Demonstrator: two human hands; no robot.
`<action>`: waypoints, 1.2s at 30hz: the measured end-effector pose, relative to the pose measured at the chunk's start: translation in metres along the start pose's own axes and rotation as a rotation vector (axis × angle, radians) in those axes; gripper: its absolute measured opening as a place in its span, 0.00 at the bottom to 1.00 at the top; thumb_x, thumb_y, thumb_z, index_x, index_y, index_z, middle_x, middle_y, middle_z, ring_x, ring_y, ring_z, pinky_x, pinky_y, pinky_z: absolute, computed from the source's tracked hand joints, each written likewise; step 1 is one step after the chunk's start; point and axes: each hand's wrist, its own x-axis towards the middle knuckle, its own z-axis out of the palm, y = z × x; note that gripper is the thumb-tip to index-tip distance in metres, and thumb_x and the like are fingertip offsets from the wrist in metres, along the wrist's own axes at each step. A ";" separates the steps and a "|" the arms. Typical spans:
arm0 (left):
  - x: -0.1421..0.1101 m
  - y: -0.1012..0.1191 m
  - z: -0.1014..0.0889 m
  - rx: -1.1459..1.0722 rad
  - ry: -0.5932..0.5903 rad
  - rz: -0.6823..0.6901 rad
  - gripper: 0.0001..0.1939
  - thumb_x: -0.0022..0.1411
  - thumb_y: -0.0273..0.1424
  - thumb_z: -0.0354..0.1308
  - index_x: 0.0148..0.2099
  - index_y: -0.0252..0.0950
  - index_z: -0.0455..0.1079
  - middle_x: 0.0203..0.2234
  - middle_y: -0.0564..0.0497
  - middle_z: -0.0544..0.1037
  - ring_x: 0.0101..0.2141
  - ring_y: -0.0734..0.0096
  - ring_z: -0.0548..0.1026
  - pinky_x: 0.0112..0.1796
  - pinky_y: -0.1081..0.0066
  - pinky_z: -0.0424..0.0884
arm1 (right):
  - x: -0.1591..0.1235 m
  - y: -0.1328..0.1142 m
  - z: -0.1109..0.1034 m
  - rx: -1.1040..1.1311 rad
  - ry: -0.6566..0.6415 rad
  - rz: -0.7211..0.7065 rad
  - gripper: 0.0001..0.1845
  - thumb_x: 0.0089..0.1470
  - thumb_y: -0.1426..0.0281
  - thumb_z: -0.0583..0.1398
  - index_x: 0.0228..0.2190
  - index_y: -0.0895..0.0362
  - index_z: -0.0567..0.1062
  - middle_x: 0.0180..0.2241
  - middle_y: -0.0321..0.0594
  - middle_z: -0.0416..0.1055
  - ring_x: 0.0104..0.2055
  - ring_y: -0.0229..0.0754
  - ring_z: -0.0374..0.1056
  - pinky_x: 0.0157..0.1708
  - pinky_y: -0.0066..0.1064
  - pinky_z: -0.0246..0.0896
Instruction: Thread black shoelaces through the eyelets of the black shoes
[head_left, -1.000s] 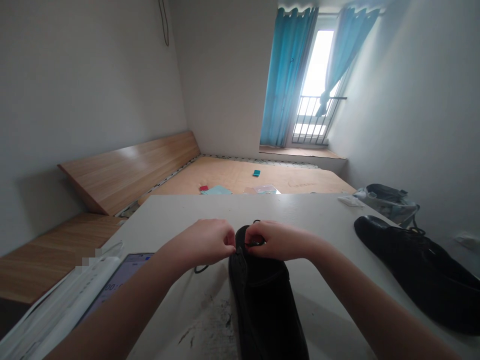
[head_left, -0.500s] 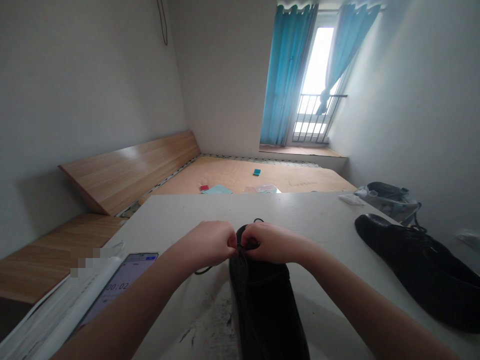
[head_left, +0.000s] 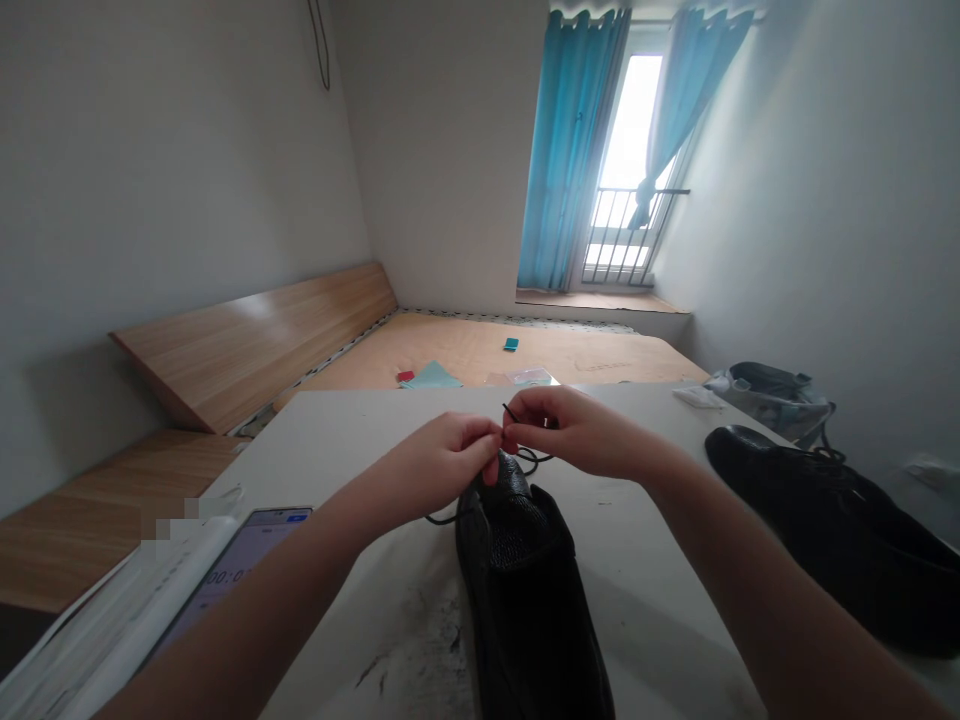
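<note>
A black leather shoe (head_left: 521,610) lies on the white table (head_left: 375,450) with its toe towards me and its heel end under my hands. My left hand (head_left: 442,465) and my right hand (head_left: 577,430) meet above the shoe, their fingertips nearly touching. Each hand pinches a thin black shoelace (head_left: 529,455), whose loops hang near the shoe's top. A second black shoe (head_left: 832,530) lies on the table to the right, apart from my hands.
A phone (head_left: 232,575) showing a timer lies at the table's left, beside white papers (head_left: 127,620). A grey bag (head_left: 772,400) sits beyond the table's right corner. Past the far edge stands a wooden bed platform (head_left: 525,355) with small scattered items.
Both hands have risen off the shoe and moved towards the far side of the table, lifting the lace. More of the shoe's textured top now shows.
</note>
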 end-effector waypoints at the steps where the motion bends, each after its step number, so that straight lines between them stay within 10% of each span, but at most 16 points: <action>1: 0.001 -0.001 0.002 -0.013 0.031 -0.005 0.15 0.64 0.36 0.45 0.34 0.35 0.70 0.25 0.51 0.75 0.29 0.68 0.72 0.33 0.70 0.67 | -0.002 -0.001 -0.005 0.001 -0.016 0.007 0.11 0.55 0.63 0.56 0.27 0.57 0.69 0.21 0.30 0.56 0.23 0.33 0.51 0.21 0.27 0.47; 5: 0.003 -0.004 0.009 -0.072 0.140 -0.038 0.16 0.64 0.33 0.43 0.53 0.37 0.60 0.21 0.57 0.70 0.23 0.71 0.71 0.28 0.72 0.67 | -0.008 0.008 -0.023 -0.139 -0.147 0.092 0.15 0.57 0.61 0.53 0.30 0.57 0.73 0.22 0.33 0.60 0.23 0.34 0.53 0.22 0.27 0.50; 16: 0.007 -0.001 0.044 0.221 -0.002 -0.069 0.14 0.59 0.37 0.50 0.30 0.39 0.75 0.31 0.51 0.78 0.31 0.65 0.73 0.30 0.70 0.62 | -0.002 0.036 -0.011 -0.259 -0.616 0.338 0.04 0.47 0.71 0.59 0.23 0.57 0.72 0.20 0.34 0.70 0.23 0.37 0.65 0.26 0.29 0.56; 36: 0.012 -0.003 0.059 0.320 0.085 -0.215 0.09 0.50 0.36 0.55 0.33 0.42 0.73 0.30 0.52 0.77 0.31 0.64 0.73 0.26 0.70 0.60 | 0.009 0.043 -0.001 -0.171 -0.705 0.305 0.03 0.44 0.75 0.57 0.22 0.59 0.70 0.19 0.32 0.69 0.24 0.36 0.69 0.28 0.27 0.59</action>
